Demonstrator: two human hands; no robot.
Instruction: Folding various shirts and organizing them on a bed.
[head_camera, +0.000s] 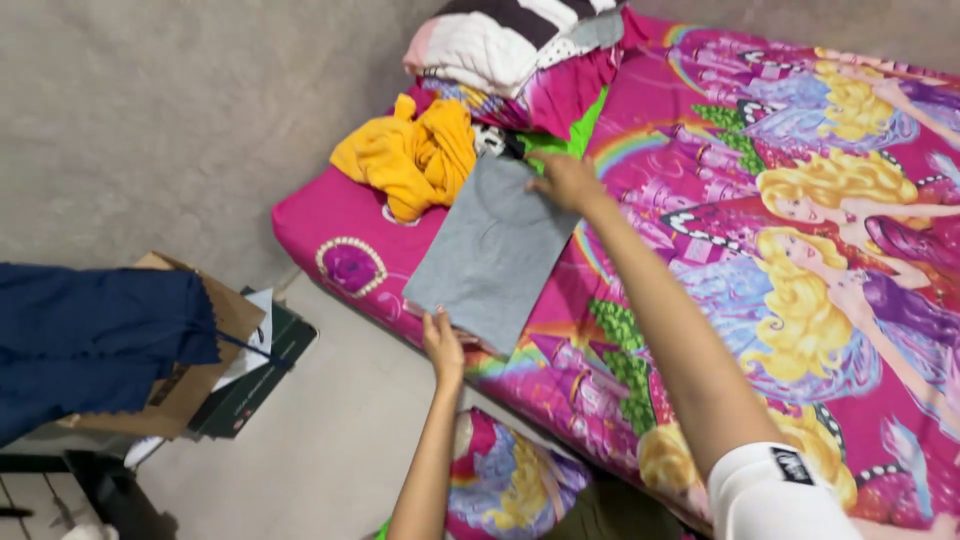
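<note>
The right hand is stretched far out over the bed, fingers curled down and pinching the top edge of a grey garment, while the left hand reaches up from below and grips the bottom edge of the same piece, fingers closed on the cloth. Between the two hands the grey garment lies spread flat and slightly slanted near the corner of the bed, on a bright pink bedsheet printed with cartoon figures with yellow hair and rainbows. Just beside the garment's upper left edge sits a crumpled yellow cloth, touching it or nearly so. Behind that, against the wall, is a heap of folded clothes in white, pink and dark stripes. Off to the left, well apart from the bed, a dark blue fabric hangs over a cardboard box on the pale floor
</note>
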